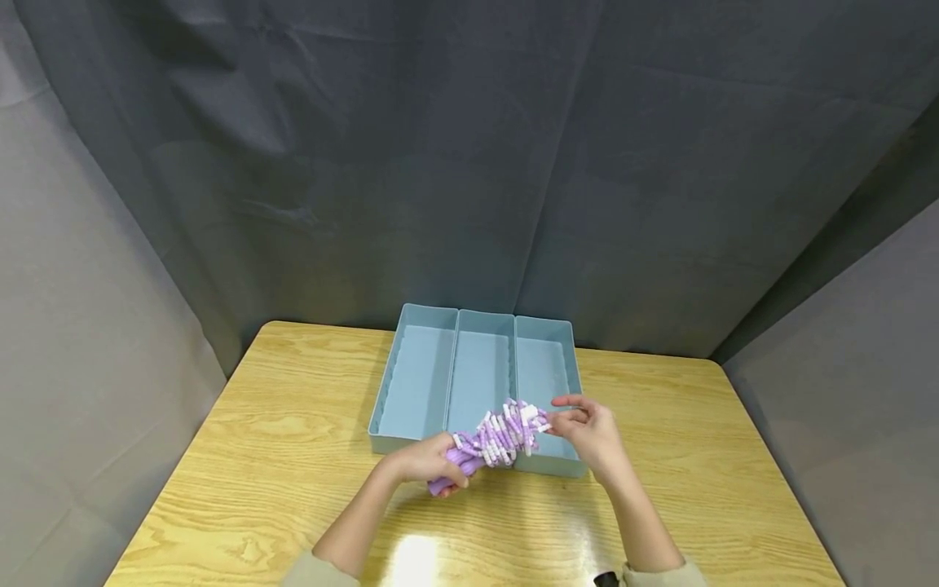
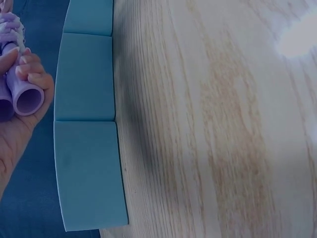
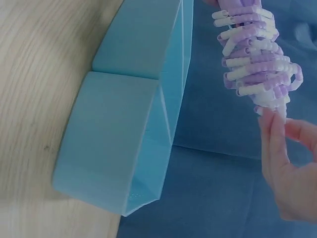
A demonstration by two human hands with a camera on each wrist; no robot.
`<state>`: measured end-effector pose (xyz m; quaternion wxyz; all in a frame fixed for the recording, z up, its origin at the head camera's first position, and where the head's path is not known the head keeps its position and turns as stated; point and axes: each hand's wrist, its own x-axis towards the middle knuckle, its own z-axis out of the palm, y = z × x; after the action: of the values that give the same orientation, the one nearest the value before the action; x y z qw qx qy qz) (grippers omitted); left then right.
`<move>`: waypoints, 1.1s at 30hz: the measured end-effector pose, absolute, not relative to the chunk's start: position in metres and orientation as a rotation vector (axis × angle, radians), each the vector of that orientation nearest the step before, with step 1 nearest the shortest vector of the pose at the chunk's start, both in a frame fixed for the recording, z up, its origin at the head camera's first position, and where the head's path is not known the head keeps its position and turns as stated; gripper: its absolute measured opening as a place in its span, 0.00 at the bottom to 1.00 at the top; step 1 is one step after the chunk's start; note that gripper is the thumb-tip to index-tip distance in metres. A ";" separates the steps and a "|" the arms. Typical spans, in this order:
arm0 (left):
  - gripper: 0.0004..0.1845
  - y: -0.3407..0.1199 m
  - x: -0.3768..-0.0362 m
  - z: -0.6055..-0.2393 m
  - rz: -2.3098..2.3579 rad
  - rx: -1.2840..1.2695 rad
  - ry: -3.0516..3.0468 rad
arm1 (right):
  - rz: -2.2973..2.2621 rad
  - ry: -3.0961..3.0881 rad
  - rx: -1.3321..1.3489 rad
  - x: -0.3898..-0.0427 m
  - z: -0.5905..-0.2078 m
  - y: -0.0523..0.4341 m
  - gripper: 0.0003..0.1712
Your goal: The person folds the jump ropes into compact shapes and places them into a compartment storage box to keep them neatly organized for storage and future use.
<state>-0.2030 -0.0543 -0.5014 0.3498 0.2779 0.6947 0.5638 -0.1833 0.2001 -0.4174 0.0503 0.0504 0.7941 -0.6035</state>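
Note:
A bundled purple and white beaded jump rope [image 1: 497, 438] hangs above the front edge of a light blue tray [image 1: 411, 383] with three compartments. My left hand [image 1: 429, 461] grips its two purple handles [image 2: 22, 96] near the tray's front wall. My right hand [image 1: 587, 432] pinches the far end of the bead bundle [image 3: 257, 64] with thumb and fingertips [image 3: 272, 126], over the right compartment. In the right wrist view the coiled beads hang beside the tray's wall [image 3: 124, 134].
The tray sits at the back middle of a light wooden table [image 1: 279, 456]. Dark grey cloth hangs behind and at both sides. All three compartments [image 1: 480, 375] show bare blue floors. Beige sleeves [image 1: 660, 575] show at the bottom edge.

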 end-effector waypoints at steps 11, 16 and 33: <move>0.07 -0.054 -0.203 -0.501 1.438 0.728 1.823 | -1.915 2.322 0.141 -0.184 -0.424 0.201 0.13; 0.10 -0.055 -0.202 -0.501 1.421 0.740 1.819 | -1.838 2.335 0.081 -0.181 -0.424 0.205 0.16; 0.05 -0.053 -0.203 -0.500 1.415 0.736 1.845 | -1.949 2.115 0.114 -0.184 -0.432 0.215 0.18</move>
<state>-0.2026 -0.0527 -0.5000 0.3442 0.2835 0.7103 0.5446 -0.1843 0.2147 -0.4319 0.1313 0.0392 0.7286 -0.6711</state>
